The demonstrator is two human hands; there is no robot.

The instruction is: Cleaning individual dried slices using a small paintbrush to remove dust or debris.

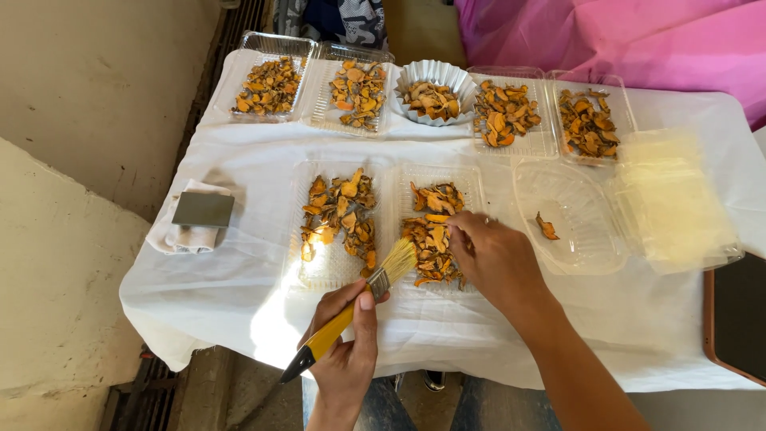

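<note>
My left hand [347, 343] grips a paintbrush [351, 315] with a yellow and black handle; its pale bristles point up toward a clear plastic tray [469, 177] of orange dried slices [431, 235]. My right hand [496, 259] rests on the right side of that tray, fingers bent down among the slices; whether it pinches one is hidden. A second clear tray [297, 267] of the same slices lies just left.
Several more trays of slices and a fluted foil cup [435, 76] line the back of the white-covered table [239, 279]. An open clear container [570, 239] holds one slice. A stack of clear lids [678, 199] sits right, a grey block on cloth [202, 210] left.
</note>
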